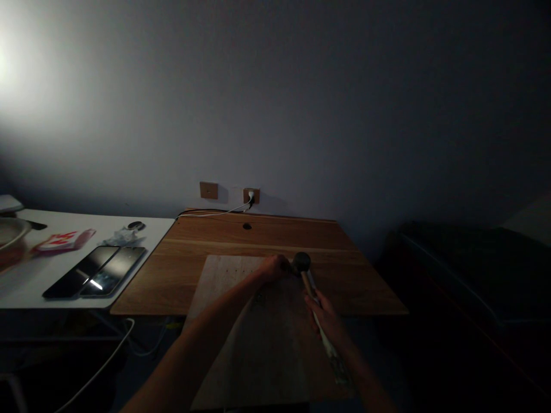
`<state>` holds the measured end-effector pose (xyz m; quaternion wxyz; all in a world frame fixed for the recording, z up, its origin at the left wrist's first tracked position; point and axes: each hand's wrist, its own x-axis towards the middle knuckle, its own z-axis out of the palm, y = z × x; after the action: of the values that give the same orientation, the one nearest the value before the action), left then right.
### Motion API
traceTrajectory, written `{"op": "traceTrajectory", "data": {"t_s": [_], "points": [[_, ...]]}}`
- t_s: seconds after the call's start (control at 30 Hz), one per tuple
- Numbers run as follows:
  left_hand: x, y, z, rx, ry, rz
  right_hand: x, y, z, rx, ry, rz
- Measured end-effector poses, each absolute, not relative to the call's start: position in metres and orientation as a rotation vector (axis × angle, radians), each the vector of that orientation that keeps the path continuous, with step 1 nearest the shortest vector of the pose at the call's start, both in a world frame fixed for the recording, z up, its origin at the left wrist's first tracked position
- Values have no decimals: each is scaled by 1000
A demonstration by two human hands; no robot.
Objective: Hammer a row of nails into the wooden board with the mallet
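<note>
My right hand [325,314] is wrapped round the handle of a hammer [301,263], whose dark round head points away from me. Close beside that head, my left hand [272,268] rests at the far edge of a pale wooden board [271,350]. The left fingers are drawn together; what they pinch, if anything, is too dark to make out. A row of small dark dots, nails or holes, runs along the board's far edge to the left of this hand. A few small dark bits [259,296] lie on the board near my left forearm.
Under the board is a brown wooden table [167,275] against the wall. A socket [251,195] holds a plug with a white cable. On the left, a white table [26,292] bears two dark tablet-like devices [97,272], a crumpled plastic bag [123,236], a red-and-white packet [64,240] and a bowl [12,232].
</note>
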<state>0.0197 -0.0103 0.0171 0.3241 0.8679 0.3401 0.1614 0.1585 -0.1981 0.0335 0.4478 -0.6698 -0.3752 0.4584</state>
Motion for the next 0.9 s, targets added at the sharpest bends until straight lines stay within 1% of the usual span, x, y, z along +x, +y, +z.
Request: {"op": "traceTrajectory", "data": {"t_s": [0.23,0.9], "points": [[18,-14,23,2263,886,410,157,-199,38,-1627,-992,1120],[18,-13,23,2264,910,391,157,-201,39,-1636,-1013,1107]]}}
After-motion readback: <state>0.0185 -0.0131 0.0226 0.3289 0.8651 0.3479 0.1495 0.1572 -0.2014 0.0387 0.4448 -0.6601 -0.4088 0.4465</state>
